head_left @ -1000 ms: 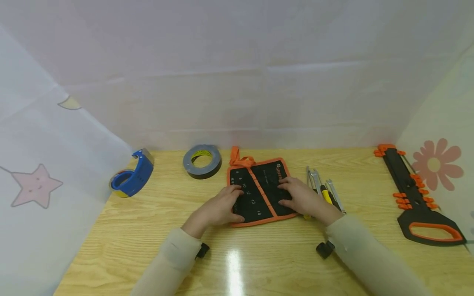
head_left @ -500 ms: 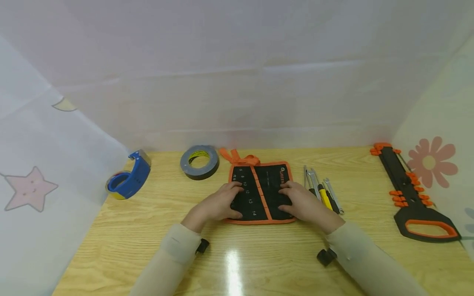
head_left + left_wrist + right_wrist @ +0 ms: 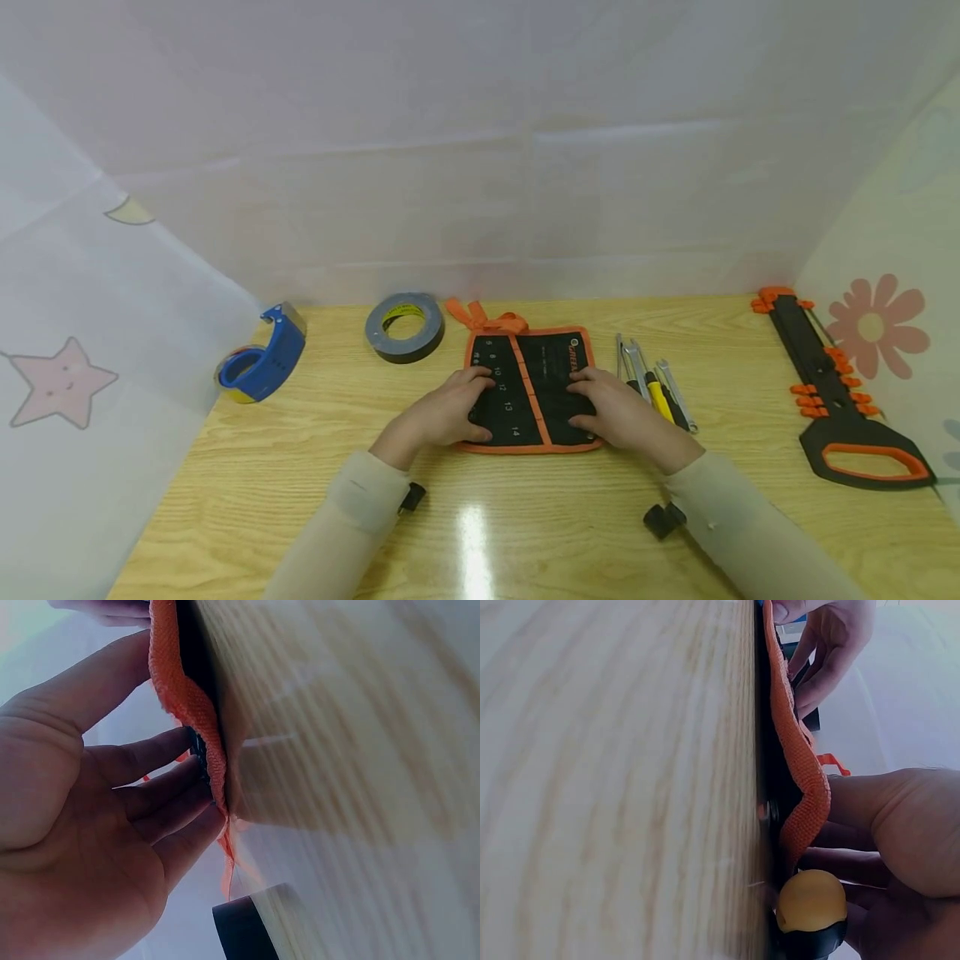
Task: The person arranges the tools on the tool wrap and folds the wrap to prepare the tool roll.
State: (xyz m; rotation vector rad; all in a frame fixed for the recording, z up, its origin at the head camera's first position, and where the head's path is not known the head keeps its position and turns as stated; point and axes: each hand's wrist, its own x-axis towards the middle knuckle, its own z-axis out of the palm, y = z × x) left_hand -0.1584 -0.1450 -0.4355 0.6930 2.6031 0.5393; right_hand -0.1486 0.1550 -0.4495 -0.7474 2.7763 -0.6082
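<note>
**Left hand (image 3: 446, 408) and right hand (image 3: 618, 408) rest on an orange-trimmed pouch (image 3: 551, 402)**

Laid out on the tabletop (image 3: 562, 525) at the centre of the frame, the black pouch sits between the two hands, its left part under the left fingertips, its right part under the right. Each grip is spread and relaxed, thumb well apart from the fingers, only touching the fabric. A yellow-handled screwdriver (image 3: 658, 398) and a wrench (image 3: 636, 364) lie just beside the right hand, right of centre. A tape roll (image 3: 432, 329) and blue tape dispenser (image 3: 277, 362) stand at left.
</note>
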